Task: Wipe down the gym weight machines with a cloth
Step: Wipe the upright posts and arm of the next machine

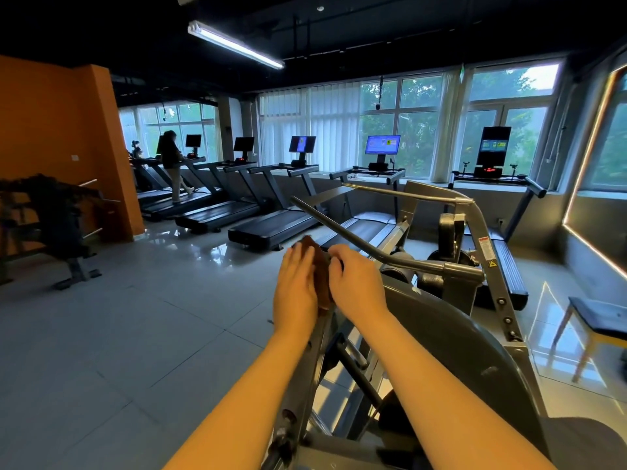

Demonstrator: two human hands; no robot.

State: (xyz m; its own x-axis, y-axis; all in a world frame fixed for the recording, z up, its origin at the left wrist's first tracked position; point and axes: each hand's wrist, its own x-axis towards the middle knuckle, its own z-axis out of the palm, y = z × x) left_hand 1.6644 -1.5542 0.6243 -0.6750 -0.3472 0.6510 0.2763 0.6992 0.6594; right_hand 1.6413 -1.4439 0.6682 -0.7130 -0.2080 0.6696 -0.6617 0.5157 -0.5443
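Step in hand: wiping the frame of the weight machine (pixel 451 320). At frame centre, the brown cloth (pixel 319 266) is lying against the top of the perforated grey upright (pixel 314 354), sandwiched between both hands. The left hand (pixel 294 286) is pressing it flat, fingers straight and together. The right hand (pixel 356 283) is curling its fingers over the cloth's right edge, clamping it. The angled lever bar (pixel 353 240) is running just behind the cloth. Judged next move: sliding the cloth down the upright or onto the bar, which calls for even pressure and a firm grip.
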